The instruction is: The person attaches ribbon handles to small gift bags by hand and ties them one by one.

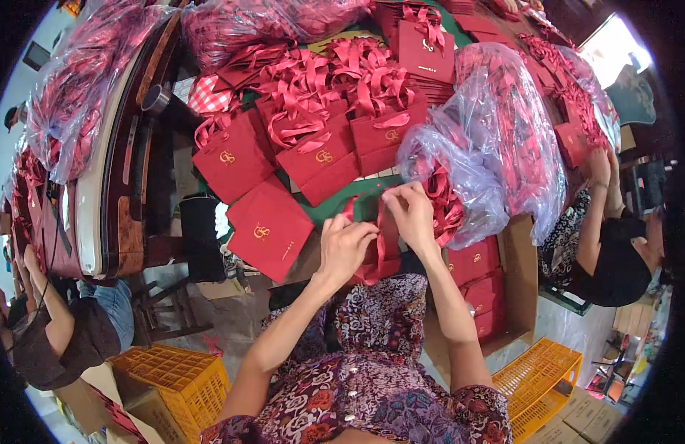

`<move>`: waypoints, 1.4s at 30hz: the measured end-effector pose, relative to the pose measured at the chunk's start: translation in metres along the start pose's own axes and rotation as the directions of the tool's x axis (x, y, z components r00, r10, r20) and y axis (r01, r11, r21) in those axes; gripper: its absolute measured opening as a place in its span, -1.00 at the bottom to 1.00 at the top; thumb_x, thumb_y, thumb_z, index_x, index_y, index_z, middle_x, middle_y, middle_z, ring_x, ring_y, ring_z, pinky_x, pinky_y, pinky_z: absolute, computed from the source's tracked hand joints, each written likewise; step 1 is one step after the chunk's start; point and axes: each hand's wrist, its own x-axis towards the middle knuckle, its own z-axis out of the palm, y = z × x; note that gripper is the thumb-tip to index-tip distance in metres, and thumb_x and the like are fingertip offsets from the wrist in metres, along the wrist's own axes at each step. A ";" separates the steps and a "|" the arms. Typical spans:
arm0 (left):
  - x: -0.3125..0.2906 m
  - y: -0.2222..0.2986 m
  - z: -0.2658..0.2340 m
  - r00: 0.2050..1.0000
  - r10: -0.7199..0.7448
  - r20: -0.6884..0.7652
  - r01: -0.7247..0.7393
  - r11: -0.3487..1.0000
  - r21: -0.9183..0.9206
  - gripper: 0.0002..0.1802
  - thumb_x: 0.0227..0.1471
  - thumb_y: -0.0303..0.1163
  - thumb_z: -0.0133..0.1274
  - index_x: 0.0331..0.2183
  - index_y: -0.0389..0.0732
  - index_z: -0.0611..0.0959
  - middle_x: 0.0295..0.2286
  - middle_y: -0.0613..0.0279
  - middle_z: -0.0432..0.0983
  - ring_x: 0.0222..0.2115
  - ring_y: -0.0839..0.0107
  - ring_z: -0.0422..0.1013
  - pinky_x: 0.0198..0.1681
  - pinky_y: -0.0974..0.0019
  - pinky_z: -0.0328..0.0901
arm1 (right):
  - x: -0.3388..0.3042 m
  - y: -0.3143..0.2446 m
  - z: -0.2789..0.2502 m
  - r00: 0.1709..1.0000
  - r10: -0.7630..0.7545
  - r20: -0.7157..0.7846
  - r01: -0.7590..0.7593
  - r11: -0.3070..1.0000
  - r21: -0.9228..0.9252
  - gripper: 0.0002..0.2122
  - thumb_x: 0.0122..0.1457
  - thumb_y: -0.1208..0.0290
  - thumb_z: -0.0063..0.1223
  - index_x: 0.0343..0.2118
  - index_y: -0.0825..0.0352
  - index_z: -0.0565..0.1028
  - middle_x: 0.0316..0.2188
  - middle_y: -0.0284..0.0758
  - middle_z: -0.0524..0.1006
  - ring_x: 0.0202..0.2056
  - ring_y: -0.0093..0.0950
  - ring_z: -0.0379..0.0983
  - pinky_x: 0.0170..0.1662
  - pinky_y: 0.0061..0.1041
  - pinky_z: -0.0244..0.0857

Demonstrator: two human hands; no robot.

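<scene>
Red ribbon (381, 253) hangs between the person's two hands, just above the lap of a flowered garment (379, 314). The left hand (346, 243) has its fingertips together, apparently closed on the strip; the right hand (410, 213) pinches it higher up, thumb against forefinger. Behind the strip is a red panel (392, 240), probably part of a bag, mostly covered by the hands. The step in hand looks like working the ribbon at that panel, perhaps straightening or tying it; whether a knot is formed I cannot tell. The next move seems to call for keeping both pinches firm and the strip untwisted.

To the right of the lap, an open carton (523, 277) holds red bags (475, 260). Ahead, on the green-covered desk (331, 209), a flat red bag (267, 231) lies left of the hands. Past it sit more bags (320, 157) with ribbon handles, and a clear plastic sack (509, 148) to their right. Farther right, a co-worker's hand (600, 167) reaches toward red pieces.
</scene>
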 end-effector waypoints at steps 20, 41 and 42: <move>-0.010 -0.015 0.001 0.995 -0.096 0.001 0.096 0.995 0.003 -0.42 -0.15 -0.53 0.16 0.01 -0.16 0.51 -0.12 0.13 0.51 -0.12 0.10 0.33 -0.06 0.08 0.21 | -0.040 -0.027 0.027 0.980 0.190 0.063 -0.200 0.946 0.255 -0.89 0.13 0.48 0.17 -0.38 0.37 0.48 -0.55 -0.40 0.49 -0.52 -0.69 0.40 -0.42 -0.61 0.30; -0.045 -0.012 -0.018 0.962 -0.266 0.057 0.265 0.964 0.028 -0.53 -0.06 -0.52 0.20 -0.06 -0.24 0.48 -0.13 0.00 0.34 -0.16 -0.01 0.41 -0.15 0.09 0.41 | -0.061 -0.035 0.033 0.970 0.081 0.230 -0.039 0.983 -0.181 -0.87 0.07 0.38 0.20 -0.41 0.34 0.59 -0.44 -0.15 0.59 -0.36 -0.15 0.55 -0.28 -0.21 0.40; -0.045 -0.012 -0.018 0.962 -0.267 0.055 0.267 0.964 0.012 -0.56 -0.06 -0.54 0.19 -0.08 -0.22 0.49 -0.15 0.01 0.34 -0.19 -0.02 0.43 -0.19 0.08 0.41 | -0.062 -0.034 0.035 0.969 0.081 0.231 -0.039 0.983 -0.180 -0.87 0.07 0.38 0.20 -0.41 0.34 0.59 -0.44 -0.15 0.59 -0.36 -0.15 0.55 -0.28 -0.21 0.40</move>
